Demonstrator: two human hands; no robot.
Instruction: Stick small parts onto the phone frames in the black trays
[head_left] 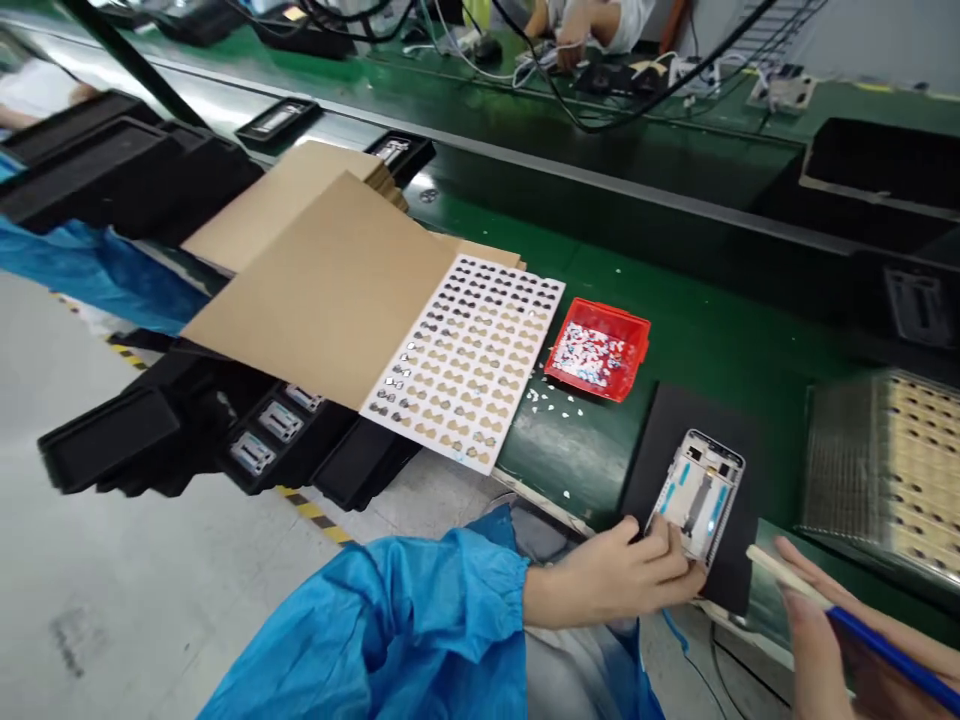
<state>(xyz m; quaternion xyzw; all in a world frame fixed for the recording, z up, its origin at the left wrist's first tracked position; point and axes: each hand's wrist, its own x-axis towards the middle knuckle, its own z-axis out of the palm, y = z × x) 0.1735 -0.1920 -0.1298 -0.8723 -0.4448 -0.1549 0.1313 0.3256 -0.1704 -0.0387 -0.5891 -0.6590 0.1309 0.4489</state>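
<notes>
My left hand [626, 575], in a blue sleeve, rests its fingers on the near end of a white phone frame [701, 492]. The frame lies face up on a black mat [667, 440] at the bench's front edge. My right hand [817, 640] hovers just right of the frame and holds a thin blue and cream stick tool [862, 630]. A white sheet of small round parts [472, 360] lies to the left, overhanging the bench edge. A red tray [600, 347] of small bits sits behind the mat.
Brown cardboard sheets [322, 260] lie left of the parts sheet. Black trays [120, 170] are stacked at far left and below the bench. A metal perforated tray [885, 465] stands at right. Another person's hands [570, 30] work across the green conveyor [675, 150].
</notes>
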